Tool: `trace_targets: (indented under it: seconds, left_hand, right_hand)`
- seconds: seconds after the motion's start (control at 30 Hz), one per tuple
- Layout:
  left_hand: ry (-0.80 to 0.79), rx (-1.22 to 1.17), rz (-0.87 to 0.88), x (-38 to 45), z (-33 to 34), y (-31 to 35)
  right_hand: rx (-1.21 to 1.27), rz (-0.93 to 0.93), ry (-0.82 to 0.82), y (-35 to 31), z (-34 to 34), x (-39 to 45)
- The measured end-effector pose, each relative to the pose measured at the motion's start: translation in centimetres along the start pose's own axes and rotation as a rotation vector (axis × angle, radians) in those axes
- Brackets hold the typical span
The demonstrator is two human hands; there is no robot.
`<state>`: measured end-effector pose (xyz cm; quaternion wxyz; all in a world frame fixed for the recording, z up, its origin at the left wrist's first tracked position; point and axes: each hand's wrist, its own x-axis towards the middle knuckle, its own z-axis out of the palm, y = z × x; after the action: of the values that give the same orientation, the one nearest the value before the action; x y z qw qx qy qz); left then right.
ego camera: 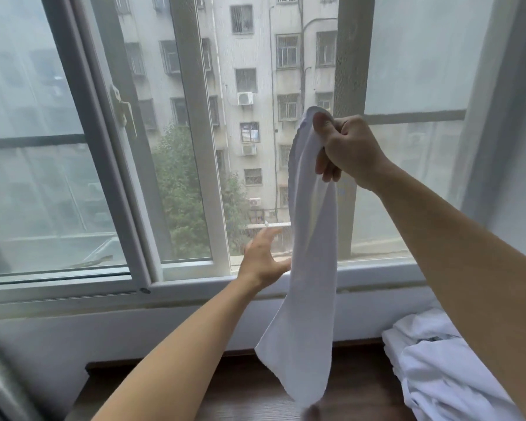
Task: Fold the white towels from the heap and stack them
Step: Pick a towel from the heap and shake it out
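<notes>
A white towel (pixel 310 268) hangs straight down in front of the window, bunched lengthwise. My right hand (pixel 345 145) pinches its top corner high up, fingers closed around the cloth. My left hand (pixel 263 259) is lower and to the left, fingers spread, with the fingertips touching or almost touching the towel's left edge; it grips nothing. The heap of white towels (pixel 438 369) lies crumpled at the lower right on the dark wooden table (pixel 231 390), partly hidden behind my right forearm. The hanging towel's lower end dangles just above the tabletop.
A sliding window with a white frame (pixel 207 165) fills the wall ahead, its sill (pixel 195 287) just beyond the table's far edge. A grey metallic object (pixel 0 387) shows at the lower left corner. A white curtain (pixel 510 147) hangs at the right.
</notes>
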<state>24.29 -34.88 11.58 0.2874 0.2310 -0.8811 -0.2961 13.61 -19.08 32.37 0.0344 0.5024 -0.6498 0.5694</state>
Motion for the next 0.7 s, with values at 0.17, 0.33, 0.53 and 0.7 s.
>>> trace_targets:
  seconds: [0.17,0.33,0.53,0.7]
  left_hand:
    - [-0.118,-0.22,-0.022,-1.5,0.9,0.0]
    - [-0.198,-0.354,-0.05,-3.4,2.2,-0.8]
    - [0.072,-0.48,-0.153,-3.8,0.5,0.1]
    - [0.325,-0.596,-0.177,-2.9,-4.3,-1.0]
  right_hand:
    - [0.037,-0.02,-0.058,-0.3,-0.4,-0.6]
    - [0.106,0.002,-0.045,0.2,-0.7,-1.4]
    - [-0.004,0.027,-0.053,-0.1,-1.1,-2.4]
    - [-0.784,0.158,-0.035,0.2,-2.9,-2.5]
